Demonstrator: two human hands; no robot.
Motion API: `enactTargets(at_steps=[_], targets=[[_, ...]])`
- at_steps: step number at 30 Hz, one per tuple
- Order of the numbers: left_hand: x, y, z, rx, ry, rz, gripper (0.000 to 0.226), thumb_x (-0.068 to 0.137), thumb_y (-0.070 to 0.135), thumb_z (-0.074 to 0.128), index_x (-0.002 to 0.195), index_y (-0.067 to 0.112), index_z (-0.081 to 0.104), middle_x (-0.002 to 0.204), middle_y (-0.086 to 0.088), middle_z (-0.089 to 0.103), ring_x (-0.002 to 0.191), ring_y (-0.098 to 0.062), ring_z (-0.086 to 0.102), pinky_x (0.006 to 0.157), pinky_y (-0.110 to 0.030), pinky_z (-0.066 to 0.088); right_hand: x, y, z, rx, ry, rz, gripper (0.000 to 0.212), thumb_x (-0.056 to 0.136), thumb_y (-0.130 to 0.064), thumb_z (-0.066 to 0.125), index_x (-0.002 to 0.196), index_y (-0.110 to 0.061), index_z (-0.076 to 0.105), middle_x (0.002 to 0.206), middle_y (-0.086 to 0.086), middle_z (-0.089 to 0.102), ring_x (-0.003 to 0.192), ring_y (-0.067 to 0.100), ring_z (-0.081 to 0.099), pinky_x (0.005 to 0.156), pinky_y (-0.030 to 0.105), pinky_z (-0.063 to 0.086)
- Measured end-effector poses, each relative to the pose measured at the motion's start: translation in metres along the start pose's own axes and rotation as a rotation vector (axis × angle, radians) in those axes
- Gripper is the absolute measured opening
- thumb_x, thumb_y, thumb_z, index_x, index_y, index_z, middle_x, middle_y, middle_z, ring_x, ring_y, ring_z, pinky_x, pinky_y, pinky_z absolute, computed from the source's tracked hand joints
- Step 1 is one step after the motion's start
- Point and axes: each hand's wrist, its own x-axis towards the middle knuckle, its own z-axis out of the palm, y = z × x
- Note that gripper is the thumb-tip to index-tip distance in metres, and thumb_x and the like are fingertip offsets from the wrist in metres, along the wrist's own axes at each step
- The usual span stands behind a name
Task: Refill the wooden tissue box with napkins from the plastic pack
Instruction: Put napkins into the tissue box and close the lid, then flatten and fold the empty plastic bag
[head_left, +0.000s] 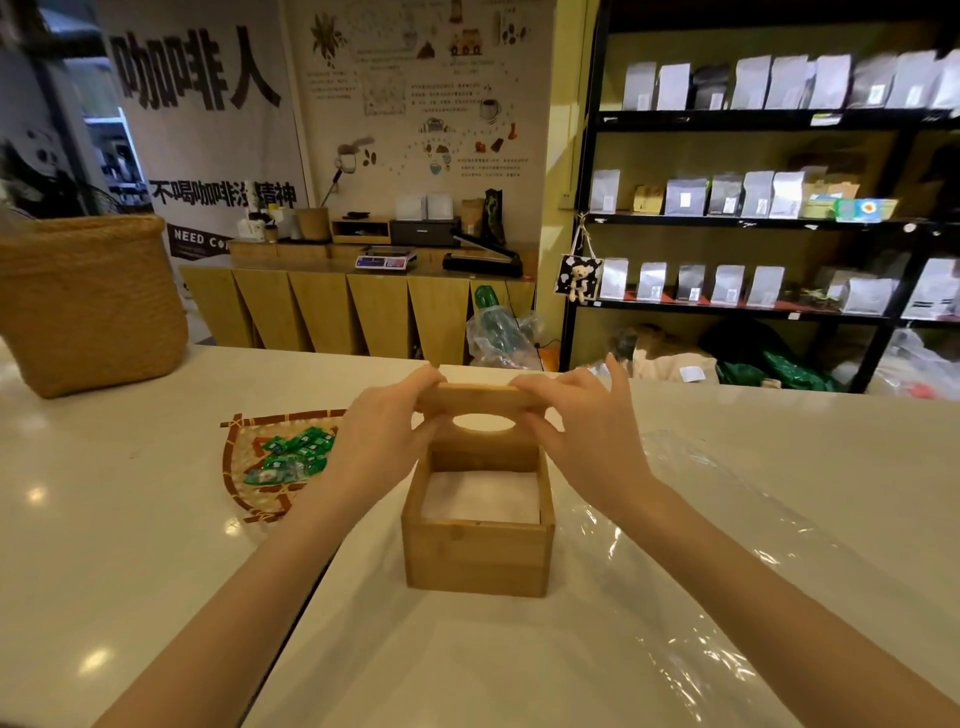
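Centre frame, a wooden tissue box (477, 556) sits open on the white counter (130, 519), white napkins (480, 496) stacked inside. Both hands grip its lid (483, 410) — the left hand (382, 441) at one end, the right hand (584, 431) at the other — tilted up over the far edge. Clear plastic wrap (701, 571) lies crumpled at lower right. Left of the box sits a woven tray (249, 462) of green packets (293, 457); a straw basket (88, 301) stands upper left.

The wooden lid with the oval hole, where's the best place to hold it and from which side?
Grip the lid by its two short ends, one hand from each side, as the left hand and right hand do now. It is a flat slab standing tilted over the back of the box, so its ends are free, and this keeps fingers out of the oval hole and off the napkins.
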Motion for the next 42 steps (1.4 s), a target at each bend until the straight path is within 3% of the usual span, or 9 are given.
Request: enactTargets(at_steps=[4,9,14,26,30,33,36,40,42], targets=[[-0.035,-0.002,-0.008,-0.053,-0.077,0.09,0.024,0.087,0.026,0.054,0.11,0.031,0.06,0.103,0.008,0.068,0.093,-0.012,0.059,0.086,-0.03,0.046,-0.034,-0.002,-0.007,-0.011,0.007,-0.157,0.025,0.087,-0.03,0.05,0.101,-0.022,0.071,0.083,0.0,0.076,0.087,0.022,0.067,0.104,0.06,0.025],[-0.073,-0.007,-0.005,0.017,-0.36,-0.006,0.07,0.07,0.071,0.025,0.133,0.043,0.033,0.148,0.011,0.029,0.138,-0.012,0.024,0.114,-0.039,0.017,-0.073,0.002,-0.003,-0.113,-0.121,-0.265,0.039,0.092,-0.045,0.036,0.106,-0.028,0.069,0.104,-0.003,0.073,0.102,0.02,0.064,0.104,0.063,0.026],[-0.085,-0.005,0.007,-0.085,-0.277,-0.057,0.058,0.075,0.057,0.034,0.129,0.044,0.02,0.152,0.006,0.02,0.139,-0.015,0.024,0.112,-0.03,0.018,-0.083,0.003,0.003,-0.175,-0.161,-0.247,0.038,0.081,-0.046,0.05,0.109,-0.027,0.068,0.111,0.001,0.071,0.1,0.022,0.067,0.097,0.064,0.035],[-0.082,-0.002,0.0,-0.156,-0.311,-0.12,0.062,0.073,0.057,0.038,0.132,0.038,0.034,0.152,0.007,0.021,0.136,-0.018,0.03,0.109,-0.035,0.029,-0.088,-0.011,0.005,-0.095,-0.188,-0.133,0.035,0.079,-0.036,0.064,0.111,-0.021,0.067,0.115,0.005,0.069,0.106,0.023,0.065,0.097,0.062,0.039],[-0.091,0.029,0.002,0.031,-0.008,0.165,0.045,0.086,0.045,0.047,0.118,0.017,0.057,0.138,-0.009,0.048,0.128,-0.02,0.041,0.106,-0.038,0.035,-0.087,0.008,-0.015,0.28,-0.22,0.286,0.042,0.09,-0.043,0.045,0.125,-0.022,0.055,0.128,-0.001,0.061,0.119,0.017,0.053,0.105,0.043,0.037],[-0.102,0.069,0.019,-0.127,0.07,0.347,0.033,0.086,0.039,0.046,0.105,0.018,0.064,0.112,-0.001,0.067,0.107,-0.007,0.055,0.092,-0.022,0.044,-0.087,0.062,-0.033,0.223,-0.23,0.571,0.038,0.093,-0.036,0.044,0.126,-0.018,0.051,0.126,0.004,0.06,0.115,0.023,0.053,0.097,0.038,0.04],[-0.114,0.11,0.053,-0.165,-0.145,0.329,0.035,0.087,0.038,0.045,0.113,0.02,0.059,0.12,0.0,0.063,0.111,-0.012,0.057,0.093,-0.024,0.047,-0.094,0.116,-0.05,-0.035,-0.315,0.735,0.042,0.094,-0.032,0.044,0.13,-0.012,0.046,0.13,0.012,0.056,0.119,0.03,0.049,0.096,0.04,0.04],[-0.111,0.137,0.1,0.218,-0.67,0.072,0.068,0.092,0.051,0.026,0.144,0.011,0.008,0.155,-0.021,0.003,0.142,-0.033,0.005,0.115,-0.041,0.011,-0.117,0.155,-0.058,-0.293,-0.457,0.836,0.045,0.091,-0.036,0.043,0.123,-0.004,0.047,0.131,0.016,0.051,0.124,0.034,0.039,0.096,0.044,0.037],[-0.106,0.139,0.113,0.343,-0.734,-0.005,0.074,0.091,0.053,0.024,0.143,0.005,0.002,0.151,-0.03,0.002,0.14,-0.042,0.001,0.115,-0.045,0.007,-0.126,0.164,-0.059,-0.353,-0.507,0.862,0.048,0.089,-0.04,0.044,0.119,-0.003,0.047,0.13,0.016,0.05,0.124,0.034,0.037,0.096,0.045,0.036]])
